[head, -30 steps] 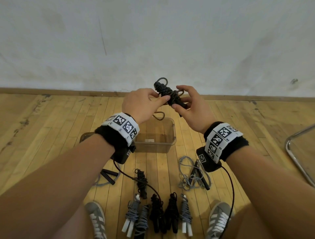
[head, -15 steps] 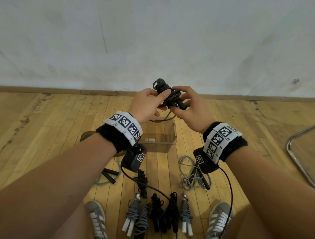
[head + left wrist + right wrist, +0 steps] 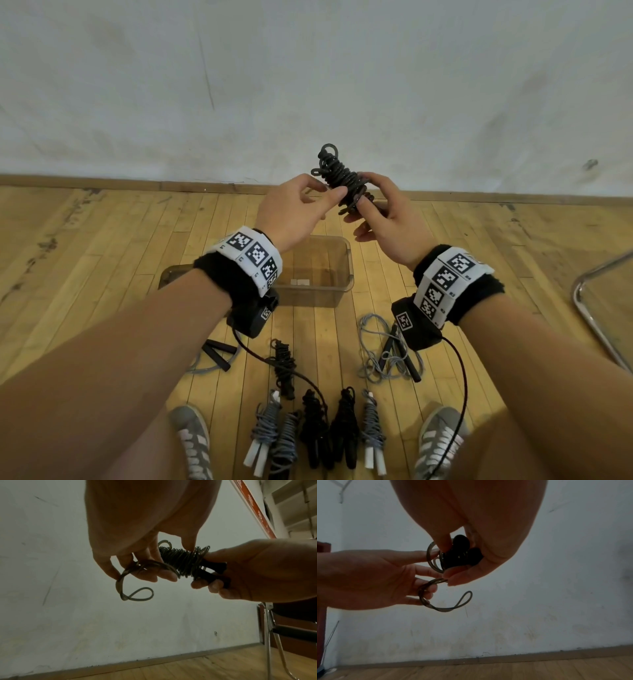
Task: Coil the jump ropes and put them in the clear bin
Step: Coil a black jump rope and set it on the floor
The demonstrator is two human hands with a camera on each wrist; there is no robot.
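A black jump rope [image 3: 342, 178], coiled tightly round its two handles, is held in the air above the clear bin [image 3: 337, 274], between both hands. The handle end is gripped by the right hand [image 3: 390, 219], whose fingers and thumb are curled round the paired handles [image 3: 212, 572]. The loose tail [image 3: 135, 588] of the rope is hooked over the curled fingers of the left hand [image 3: 291, 212], and the coil is pressed by that hand's thumb; the tail ends in a small loop hanging free below the fingers.

The bin is set on the wooden floor [image 3: 102, 240], near the wall [image 3: 308, 85]. Between the bin and the person's shoes [image 3: 191, 442], six coiled ropes [image 3: 346, 428] are laid on the boards, five of them side by side. An uncoiled grey rope [image 3: 373, 356] is spread to the right of them, and another one [image 3: 219, 353] is partly hidden under the left forearm. A chrome tube frame [image 3: 596, 315] is seen at the floor's right edge.
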